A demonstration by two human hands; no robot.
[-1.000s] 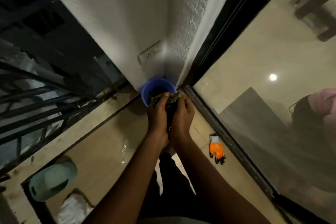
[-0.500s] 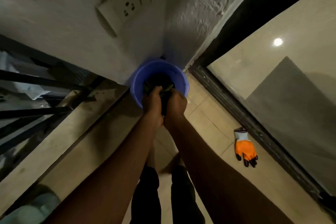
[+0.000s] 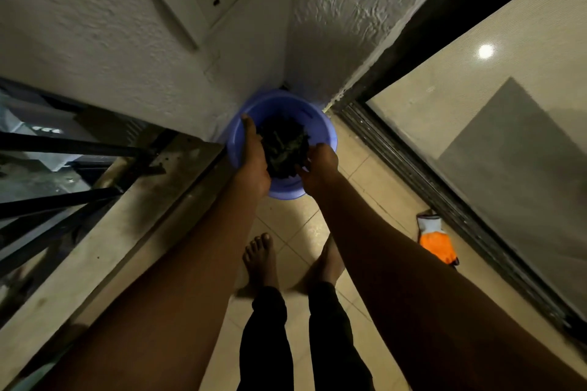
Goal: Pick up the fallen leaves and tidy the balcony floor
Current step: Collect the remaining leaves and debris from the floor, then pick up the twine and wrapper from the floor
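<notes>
The left grip [image 3: 254, 152] is lying straight-fingered against the dark leaves [image 3: 284, 144] piled inside the blue bucket [image 3: 322, 128] in the wall corner. The right grip [image 3: 319, 165] is curling at their edge, and I cannot tell whether it is holding any.

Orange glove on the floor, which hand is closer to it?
Right. The right hand is at the rim of the blue bucket on the side facing the orange glove; the left hand is across the bucket, farther away.
</notes>
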